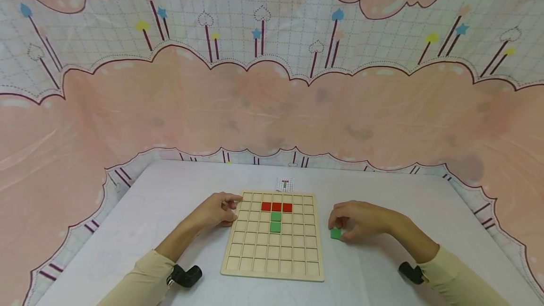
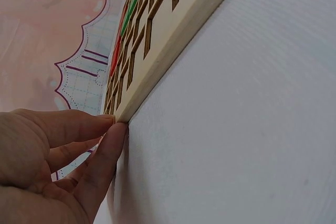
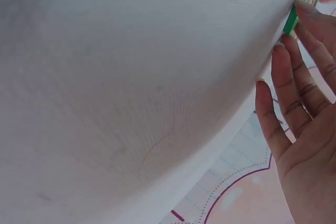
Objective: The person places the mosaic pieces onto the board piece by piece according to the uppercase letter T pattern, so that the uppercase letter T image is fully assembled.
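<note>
A square wooden grid board [image 1: 250, 251] lies flat on the table. In its upper part are a row of three red square tiles [image 1: 276, 207] and, below the middle one, two green tiles [image 1: 276, 226] in a column. My left hand [image 1: 216, 208] touches the board's left edge near the far corner with index finger and thumb, also seen in the left wrist view. Right of the board, my right hand [image 1: 361, 219] pinches a loose green tile [image 1: 335, 233] at table level. The right wrist view shows that tile's thin side by the fingertips.
A small printed card [image 1: 284, 184] with a red and green grid pattern lies just beyond the board's far edge. White cloth covers the table [image 1: 178, 188]. Behind it hangs a patterned backdrop [image 1: 272, 107]. Black wrist cameras [image 1: 187, 276] sit on both forearms.
</note>
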{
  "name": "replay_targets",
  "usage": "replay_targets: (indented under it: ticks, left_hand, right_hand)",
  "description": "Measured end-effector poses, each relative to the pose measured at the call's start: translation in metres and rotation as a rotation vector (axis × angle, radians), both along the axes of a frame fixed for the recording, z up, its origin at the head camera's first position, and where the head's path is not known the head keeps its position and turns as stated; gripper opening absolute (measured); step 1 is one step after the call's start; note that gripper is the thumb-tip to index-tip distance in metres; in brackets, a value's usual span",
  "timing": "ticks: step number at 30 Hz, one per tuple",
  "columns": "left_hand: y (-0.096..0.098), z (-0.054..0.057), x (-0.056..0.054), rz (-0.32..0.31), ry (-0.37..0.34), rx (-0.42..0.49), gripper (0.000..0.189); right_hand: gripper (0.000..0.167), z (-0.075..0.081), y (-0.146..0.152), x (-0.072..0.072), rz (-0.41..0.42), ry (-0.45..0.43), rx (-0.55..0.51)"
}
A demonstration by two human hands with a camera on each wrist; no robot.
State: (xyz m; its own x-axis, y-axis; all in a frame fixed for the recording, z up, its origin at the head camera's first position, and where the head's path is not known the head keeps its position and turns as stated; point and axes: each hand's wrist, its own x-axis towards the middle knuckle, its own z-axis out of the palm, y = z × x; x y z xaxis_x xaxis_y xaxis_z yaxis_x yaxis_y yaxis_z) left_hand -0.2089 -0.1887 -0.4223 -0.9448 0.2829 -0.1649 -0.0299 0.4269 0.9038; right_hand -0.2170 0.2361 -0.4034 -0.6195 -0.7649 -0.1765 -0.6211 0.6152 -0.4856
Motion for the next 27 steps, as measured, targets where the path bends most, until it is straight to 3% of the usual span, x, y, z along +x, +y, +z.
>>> replay_targets:
  ticks: [15, 27]
  left_hand:
    - [-0.0004, 0.0004, 0.0005, 0.008, -0.002, -0.009, 0.056]
    - [-0.0008, -0.0001, -0.0001, 0.000, -0.002, -0.005, 0.056]
  right_hand:
    - [0.024, -0.0013, -0.0027, 0.0001, -0.029, -0.004, 0.000]
    - [0.023, 0.0004, -0.0047, -0.0001, -0.013, 0.057, 0.030]
